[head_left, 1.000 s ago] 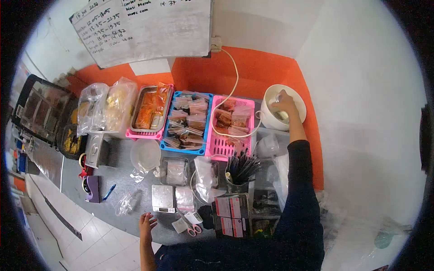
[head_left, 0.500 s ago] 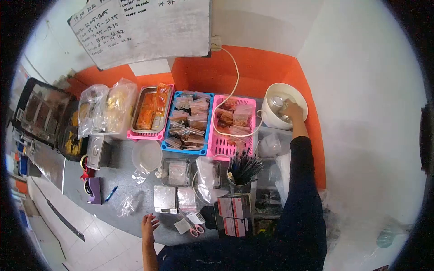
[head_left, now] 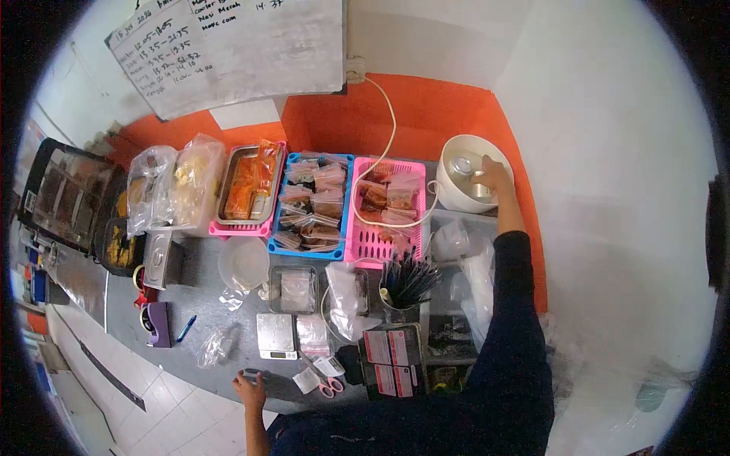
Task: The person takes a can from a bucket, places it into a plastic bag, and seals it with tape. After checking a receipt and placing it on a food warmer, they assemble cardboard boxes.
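My right hand (head_left: 496,178) reaches into a white bucket (head_left: 450,199) at the back right. Its fingers are closed on a small shiny round container (head_left: 479,182), partly hidden by the hand. Another round metallic container (head_left: 461,165) lies in the bucket beside it. My left hand (head_left: 250,387) hovers at the table's front edge, fingers apart and holding nothing. Nearest to it are a small digital scale (head_left: 275,334), a crumpled clear plastic bag (head_left: 217,347) and pink-handled scissors (head_left: 331,387).
A pink basket (head_left: 372,249) and a blue basket (head_left: 304,251) hold small filled bags. A metal tray (head_left: 222,209) carries orange packets. A white cable (head_left: 394,121) hangs across the pink basket. Black sticks stand in a cup (head_left: 403,313). A purple tape dispenser (head_left: 157,325) sits left.
My right hand has shifted right inside the bucket, bringing the shiny container apart from the other one. My left hand has dropped slightly and its fingers have spread. The view has shifted a little.
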Motion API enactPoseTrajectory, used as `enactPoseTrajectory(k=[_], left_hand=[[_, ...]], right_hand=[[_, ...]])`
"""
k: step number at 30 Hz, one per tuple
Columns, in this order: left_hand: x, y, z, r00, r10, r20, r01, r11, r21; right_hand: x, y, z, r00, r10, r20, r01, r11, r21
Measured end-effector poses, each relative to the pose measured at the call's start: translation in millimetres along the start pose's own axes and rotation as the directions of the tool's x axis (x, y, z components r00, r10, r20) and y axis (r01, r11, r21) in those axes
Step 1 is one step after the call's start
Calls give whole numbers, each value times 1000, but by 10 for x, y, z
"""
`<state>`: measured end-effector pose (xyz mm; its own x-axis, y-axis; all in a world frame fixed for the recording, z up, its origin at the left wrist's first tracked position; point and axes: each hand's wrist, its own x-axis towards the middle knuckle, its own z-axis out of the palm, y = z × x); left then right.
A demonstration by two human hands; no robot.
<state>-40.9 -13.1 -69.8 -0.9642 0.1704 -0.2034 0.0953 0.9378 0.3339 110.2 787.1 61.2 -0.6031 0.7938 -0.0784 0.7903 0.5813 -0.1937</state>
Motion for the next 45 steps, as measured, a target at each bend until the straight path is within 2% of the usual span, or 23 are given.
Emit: enactPoseTrajectory(k=[2,3,5,6,8,12,14,17,18,20,24,26,27,29,30,32,33,35,36,38,42,44,45], left_hand=[[-84,111,-39,992,-30,123,22,998,65],[-111,109,-9,991,-31,130,22,998,65],[-139,108,54,981,-28,193,0,989,148],[-137,116,63,981,-28,193,-1,989,145],[-108,127,53,955,-65,290,25,990,141],[-55,3,181,934,-53,354,-26,976,214],[-33,-96,280,918,-95,386,-23,957,290],[-17,-275,513,916,-111,384,-40,931,364],[-50,-222,506,913,-111,393,-43,931,362],[-83,53,371,922,-228,313,121,937,327],[-20,-220,563,934,-179,310,54,927,372],[-69,95,332,899,-272,344,167,938,303],[-74,102,330,899,-274,343,171,938,303],[-74,107,329,898,-283,337,183,936,299],[-71,102,332,899,-287,332,190,936,296],[-73,75,319,897,-262,357,142,934,329],[-70,91,321,897,-265,353,149,934,325],[-84,123,333,898,-291,331,188,932,310],[-99,131,329,896,-296,332,192,931,310],[-89,165,307,893,-305,332,205,931,303],[-64,182,295,893,-281,350,157,926,345],[-94,273,225,889,-296,350,182,929,323],[-97,257,224,888,-299,349,185,928,323]], right_hand=[[-8,75,30,998,1,-71,8,992,124],[-9,127,85,998,3,-67,5,993,119],[20,244,281,969,-87,-231,99,994,43],[19,300,370,969,-88,-233,100,994,41],[-21,360,524,917,-132,-377,212,961,178],[-169,140,497,927,-89,-364,191,948,254],[-259,0,458,866,-1,-500,113,974,195],[-235,124,536,813,-21,-582,100,990,104],[-226,150,546,815,-22,-579,95,991,97],[-201,159,554,847,24,-531,45,992,116],[-173,179,560,858,41,-513,40,988,146],[-139,217,592,876,24,-482,42,991,126],[-155,177,570,876,22,-482,45,991,126],[-190,99,514,926,-17,-377,48,996,72],[-226,14,442,925,-23,-380,55,996,74],[-313,-151,328,882,-153,-445,218,971,98],[-292,-183,321,880,-160,-447,226,969,97],[-256,-224,306,936,-228,-267,233,972,-14],[-244,-254,316,936,-232,-264,236,972,-14],[-211,-320,318,972,-97,-216,118,989,89],[-89,-254,354,972,-86,-221,139,961,238],[-88,-208,366,954,39,-299,121,858,500],[-82,-199,343,954,36,-297,123,857,500]])
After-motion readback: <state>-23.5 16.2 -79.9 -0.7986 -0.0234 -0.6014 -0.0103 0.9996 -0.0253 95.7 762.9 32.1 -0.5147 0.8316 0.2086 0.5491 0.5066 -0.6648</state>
